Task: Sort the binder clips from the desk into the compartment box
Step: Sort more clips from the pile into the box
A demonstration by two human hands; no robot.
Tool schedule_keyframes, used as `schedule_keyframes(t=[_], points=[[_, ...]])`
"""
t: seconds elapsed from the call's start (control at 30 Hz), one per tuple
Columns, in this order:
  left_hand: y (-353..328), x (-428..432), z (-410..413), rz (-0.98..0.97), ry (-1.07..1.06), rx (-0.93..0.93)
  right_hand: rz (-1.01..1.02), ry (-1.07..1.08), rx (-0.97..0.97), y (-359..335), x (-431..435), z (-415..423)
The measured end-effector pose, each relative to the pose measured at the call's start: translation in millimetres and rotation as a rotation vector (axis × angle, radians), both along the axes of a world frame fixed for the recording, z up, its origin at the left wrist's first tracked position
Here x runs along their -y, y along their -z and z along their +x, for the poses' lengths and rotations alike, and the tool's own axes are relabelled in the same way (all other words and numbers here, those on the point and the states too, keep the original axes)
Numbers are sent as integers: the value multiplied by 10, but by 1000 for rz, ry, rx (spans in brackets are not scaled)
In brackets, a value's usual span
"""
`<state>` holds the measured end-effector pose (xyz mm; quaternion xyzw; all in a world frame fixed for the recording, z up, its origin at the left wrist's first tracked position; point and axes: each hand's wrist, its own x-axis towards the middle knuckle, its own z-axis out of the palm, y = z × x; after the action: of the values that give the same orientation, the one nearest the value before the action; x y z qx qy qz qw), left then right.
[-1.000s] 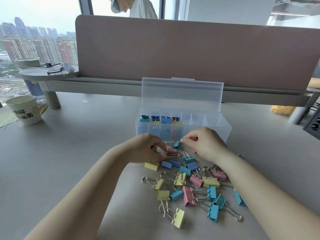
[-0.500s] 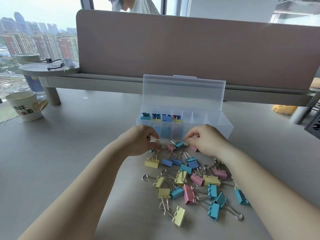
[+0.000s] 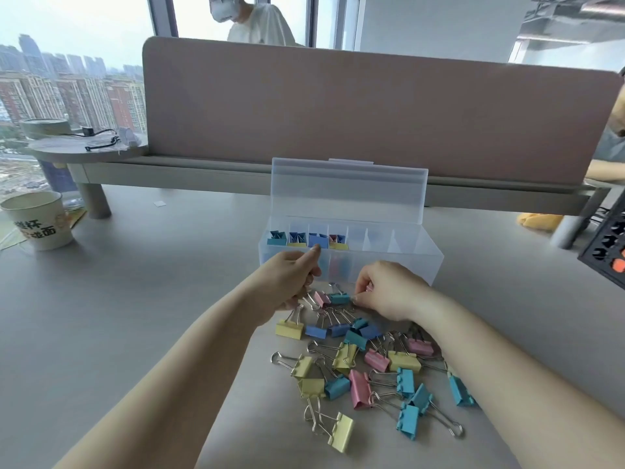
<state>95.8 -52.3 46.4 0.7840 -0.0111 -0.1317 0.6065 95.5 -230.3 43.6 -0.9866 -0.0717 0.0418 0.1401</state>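
Clips (image 3: 358,387) in yellow, pink, blue and teal lie in a loose heap on the grey table (image 3: 135,316) between my forearms, wire handles sticking out every way. Just past the heap stands the clear compartment box (image 3: 406,262), its lid (image 3: 348,194) raised upright at the back. The four compartments at its left end each hold clips (image 3: 318,240).

My left hand (image 3: 287,282) is at the far edge of the heap, right up against the box's front wall. Its fingers (image 3: 313,255) are curled, the forefinger tip lifted to the rim of the box. Wire handles run under the hand, but I cannot tell whether I have hold of any clip.

My right hand (image 3: 389,289) sits beside it, knuckles up, fingers (image 3: 363,292) bent under. Their tips meet the right end of a teal clip (image 3: 339,298) that lies next to a pink clip (image 3: 321,297) between the two hands. Whether I am pinching it or only touching it I cannot make out.

A yellow clip (image 3: 289,330) lies just below my left wrist. Off to the far left stands a paper cup (image 3: 40,221), and a brown divider panel (image 3: 372,113) rises behind the box.
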Motion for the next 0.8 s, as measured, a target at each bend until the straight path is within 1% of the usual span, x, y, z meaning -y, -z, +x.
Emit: schedule_keyframes(t=[0.07,0.13,0.3,0.4,0.47,0.63,0.67,0.7,0.73,0.77,0.8], points=[[-13,18,-25,-138,-5,-85,2,0,0,-1,5,-17],[-18,39,-39,-207,-13,-124,-5,-1,13,-7,8,-45],[-21,71,-52,-246,-33,-137,-6,-32,-24,-46,31,-115],[-19,63,-48,-252,-44,-153,-85,-8,48,-21,-2,-160],[-20,44,-33,-283,-57,-170,-91,-2,100,4,-26,-173],[-40,25,-13,-354,-124,-173,-120,-12,135,62,-40,-186],[-44,36,-15,-377,-134,-177,-79,-8,135,77,-27,-181],[-48,50,-17,-409,-143,-187,8,1,123,79,-10,-174],[-53,68,-21,-445,-153,-201,158,21,92,73,9,-161],[-61,90,-31,-490,-161,-221,382,53,26,49,22,-158],[-71,121,-39,-549,-169,-244,656,97,-56,12,31,-160]])
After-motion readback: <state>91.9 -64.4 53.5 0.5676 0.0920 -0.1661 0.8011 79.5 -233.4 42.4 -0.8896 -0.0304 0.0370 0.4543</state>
